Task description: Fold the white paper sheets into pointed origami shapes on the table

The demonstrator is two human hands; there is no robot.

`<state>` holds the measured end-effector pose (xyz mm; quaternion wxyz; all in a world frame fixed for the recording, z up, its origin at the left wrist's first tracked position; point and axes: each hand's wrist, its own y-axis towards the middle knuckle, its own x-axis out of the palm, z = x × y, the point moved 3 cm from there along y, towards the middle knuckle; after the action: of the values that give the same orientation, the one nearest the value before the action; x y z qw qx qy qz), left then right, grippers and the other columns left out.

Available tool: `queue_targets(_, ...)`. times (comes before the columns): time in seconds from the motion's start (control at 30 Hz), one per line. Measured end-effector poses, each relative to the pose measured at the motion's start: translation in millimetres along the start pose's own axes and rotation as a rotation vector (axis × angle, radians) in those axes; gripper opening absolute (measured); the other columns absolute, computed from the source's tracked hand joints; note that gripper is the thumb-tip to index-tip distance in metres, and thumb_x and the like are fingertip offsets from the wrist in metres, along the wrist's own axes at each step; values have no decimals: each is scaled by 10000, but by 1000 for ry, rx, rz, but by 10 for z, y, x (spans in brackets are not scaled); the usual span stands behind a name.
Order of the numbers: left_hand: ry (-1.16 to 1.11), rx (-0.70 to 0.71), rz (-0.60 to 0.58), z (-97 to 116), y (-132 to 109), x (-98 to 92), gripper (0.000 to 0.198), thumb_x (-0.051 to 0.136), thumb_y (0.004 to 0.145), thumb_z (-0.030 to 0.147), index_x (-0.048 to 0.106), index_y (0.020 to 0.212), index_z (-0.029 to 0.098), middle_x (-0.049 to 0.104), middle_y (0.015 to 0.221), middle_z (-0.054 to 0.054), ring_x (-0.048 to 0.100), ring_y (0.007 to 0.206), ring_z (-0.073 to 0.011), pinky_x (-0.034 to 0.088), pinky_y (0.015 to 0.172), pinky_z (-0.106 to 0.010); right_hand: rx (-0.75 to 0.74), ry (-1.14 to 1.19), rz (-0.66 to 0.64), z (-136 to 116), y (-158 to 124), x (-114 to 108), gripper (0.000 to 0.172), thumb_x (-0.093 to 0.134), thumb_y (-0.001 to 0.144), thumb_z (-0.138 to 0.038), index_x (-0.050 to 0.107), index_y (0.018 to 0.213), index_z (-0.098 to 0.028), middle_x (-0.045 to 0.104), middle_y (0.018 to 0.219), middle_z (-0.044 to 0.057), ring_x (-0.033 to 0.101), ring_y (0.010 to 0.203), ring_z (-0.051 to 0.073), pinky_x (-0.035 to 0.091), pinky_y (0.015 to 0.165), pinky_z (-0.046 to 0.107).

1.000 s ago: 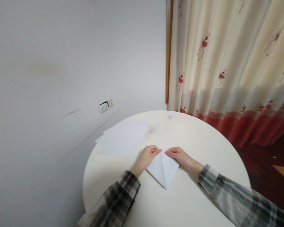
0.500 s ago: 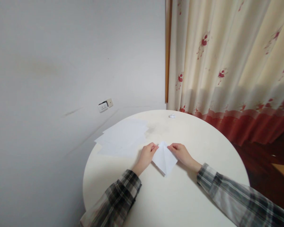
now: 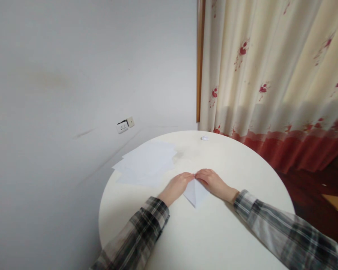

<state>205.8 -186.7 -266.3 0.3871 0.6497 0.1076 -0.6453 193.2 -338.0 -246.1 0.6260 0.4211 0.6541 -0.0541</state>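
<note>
A folded piece of white paper [image 3: 195, 193] lies on the round white table, its near corner pointing toward me and a crease running down its middle. My left hand [image 3: 180, 184] grips its upper left side, fingers closed near the top corner. On the upper right side my right hand [image 3: 211, 182] is closed over the paper, its fingertips meeting those of the left at the top. The hands hide the paper's far corner and upper edges.
Loose white sheets [image 3: 148, 161] overlap at the table's left side. A small crumpled white paper [image 3: 204, 138] sits near the far edge of the table [image 3: 214, 240]. Beyond stand a wall with a socket [image 3: 122, 127] and a flowered curtain [image 3: 256, 75].
Both hands have come together at the paper's top corner, where they were apart before. The paper now rests flatter and looks narrower, more of it covered by my fingers.
</note>
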Motion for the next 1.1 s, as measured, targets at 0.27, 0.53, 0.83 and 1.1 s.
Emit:
queue_targets(0.27,60,127,-33,2,-148,-70,311,383,858,103,536,1114,190,554,1171,-14,464,1113,-137,349,978,-305,-5,25,-160,133,-105,-2,318,325,903,-278,503,1167,-275,535,1197,36,424,1149,188,306,950,418)
queue_targets(0.53,-61,202,-113,189,-374,-175,369,329,834,65,555,1108,162,564,1158,-44,487,1091,-120,353,983,-274,34,119,-249,180,-117,14,340,318,903,-273,458,1212,-287,471,1266,22,344,1216,178,240,990,438)
queue_targets(0.83,-109,54,-59,275,-383,-254,253,376,889,269,586,1012,201,625,1025,-19,547,969,-145,404,892,-279,40,232,-376,234,-152,-22,386,317,904,-297,347,1288,-323,362,1347,1,230,1274,173,128,1032,451)
queue_targets(1.1,-26,-91,49,286,-180,-148,376,529,790,422,499,1085,191,543,1091,-47,479,1030,-176,374,896,-300,-38,105,-160,94,-75,-37,303,390,872,-233,533,1138,-217,547,1176,68,429,1140,191,307,963,407)
